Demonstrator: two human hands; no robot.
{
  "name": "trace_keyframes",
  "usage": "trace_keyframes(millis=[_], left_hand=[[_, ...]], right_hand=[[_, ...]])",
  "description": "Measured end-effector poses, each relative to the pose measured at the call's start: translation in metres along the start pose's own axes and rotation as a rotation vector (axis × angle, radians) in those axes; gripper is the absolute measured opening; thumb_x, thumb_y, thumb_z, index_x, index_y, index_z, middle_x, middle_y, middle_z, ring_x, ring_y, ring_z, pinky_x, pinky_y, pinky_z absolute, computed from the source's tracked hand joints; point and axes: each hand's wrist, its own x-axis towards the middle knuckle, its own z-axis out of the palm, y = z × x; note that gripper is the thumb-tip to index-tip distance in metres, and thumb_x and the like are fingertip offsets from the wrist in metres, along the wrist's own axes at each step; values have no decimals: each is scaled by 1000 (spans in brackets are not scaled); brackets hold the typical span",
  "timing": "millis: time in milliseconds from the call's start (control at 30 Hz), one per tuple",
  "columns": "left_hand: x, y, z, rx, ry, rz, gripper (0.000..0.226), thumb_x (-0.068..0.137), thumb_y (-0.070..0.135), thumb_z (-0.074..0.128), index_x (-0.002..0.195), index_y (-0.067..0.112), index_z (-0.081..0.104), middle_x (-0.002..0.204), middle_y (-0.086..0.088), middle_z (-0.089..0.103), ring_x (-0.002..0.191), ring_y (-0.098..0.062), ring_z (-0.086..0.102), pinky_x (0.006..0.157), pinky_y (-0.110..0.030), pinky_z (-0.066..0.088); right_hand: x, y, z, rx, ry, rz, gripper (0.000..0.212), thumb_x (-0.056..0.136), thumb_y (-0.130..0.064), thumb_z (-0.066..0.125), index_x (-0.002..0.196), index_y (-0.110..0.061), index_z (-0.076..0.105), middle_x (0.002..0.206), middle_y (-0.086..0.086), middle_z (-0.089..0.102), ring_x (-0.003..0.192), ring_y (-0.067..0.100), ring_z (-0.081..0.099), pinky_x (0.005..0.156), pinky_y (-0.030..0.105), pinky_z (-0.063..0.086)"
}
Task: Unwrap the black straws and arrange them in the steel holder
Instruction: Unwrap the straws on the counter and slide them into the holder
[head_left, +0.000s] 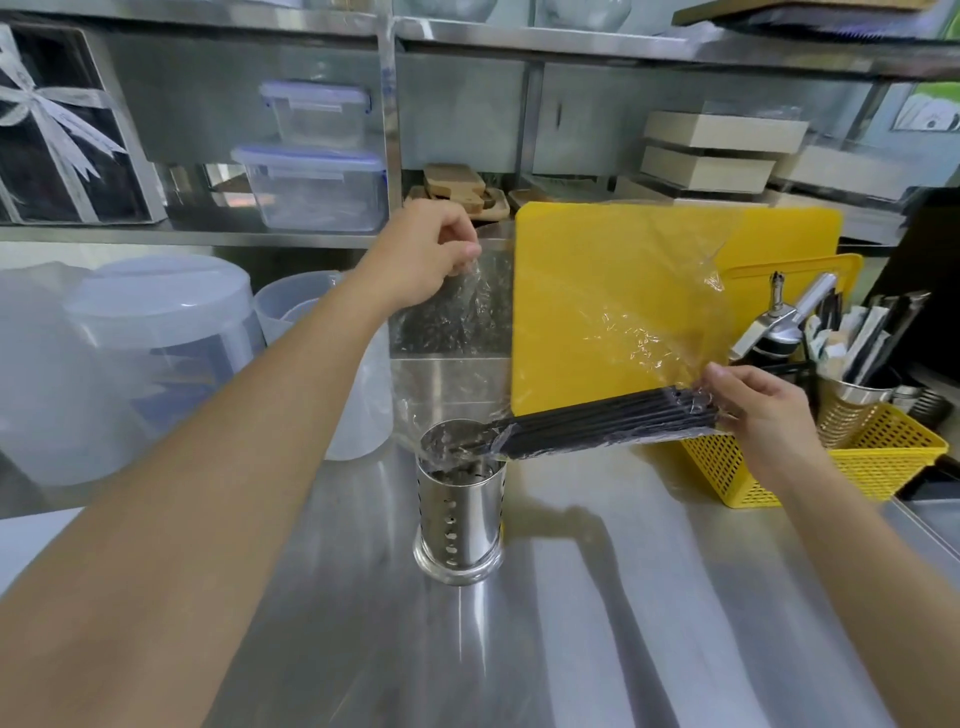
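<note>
A perforated steel holder (460, 512) stands upright in the middle of the steel counter. Just above its rim, a bundle of black straws (597, 423) lies nearly level, its left end over the holder's mouth. My right hand (761, 410) grips the bundle's right end. A sheet of clear plastic wrap (613, 312) stretches up and left from the straws. My left hand (431, 254) pinches the wrap's upper left corner, raised well above the holder.
A yellow cutting board (571, 249) leans behind the straws. A yellow mesh basket (872, 462) with utensils and a second steel cup sits at the right. Translucent plastic tubs (156, 338) stand at the left. Lidded boxes (317, 187) fill the shelf behind.
</note>
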Motion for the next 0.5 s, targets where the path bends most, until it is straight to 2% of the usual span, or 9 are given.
trace_keyframes(millis=[67, 167, 300, 400, 500], left_hand=[[0, 0, 4, -22, 18, -1, 7, 91, 18, 55, 90, 16, 62, 79, 4, 60, 79, -13, 59, 71, -23, 45], [0, 2, 8, -42, 43, 5, 8, 90, 17, 56, 92, 14, 63, 85, -2, 63, 82, -17, 60, 76, -28, 47], [-1, 0, 10, -39, 50, 5, 10, 91, 17, 55, 93, 12, 63, 82, 0, 61, 82, -17, 60, 72, -26, 46], [-1, -3, 10, -45, 73, -2, 10, 90, 17, 56, 93, 10, 63, 81, -1, 62, 79, -16, 59, 71, -25, 46], [-2, -5, 11, -50, 92, -13, 12, 90, 16, 56, 95, 7, 64, 83, -3, 63, 76, -13, 59, 69, -21, 45]], right_hand=[[-3, 1, 1, 9, 15, 2, 23, 72, -44, 70, 66, -21, 70, 74, -1, 69, 78, 20, 62, 77, 42, 47], [-3, 8, 0, 16, -5, 40, 25, 91, -28, 55, 69, -21, 64, 83, 6, 64, 82, 21, 61, 75, 42, 50], [-7, 10, 2, 46, -2, 86, 20, 94, -23, 50, 82, -13, 61, 86, 9, 60, 83, 21, 60, 70, 37, 57], [-7, 10, 0, 70, 38, 84, 18, 92, -20, 54, 84, -9, 65, 85, 8, 61, 85, 20, 59, 76, 34, 54], [-7, 10, -1, 106, 68, 77, 12, 88, -17, 59, 81, -10, 66, 82, 6, 62, 83, 20, 59, 83, 39, 48]])
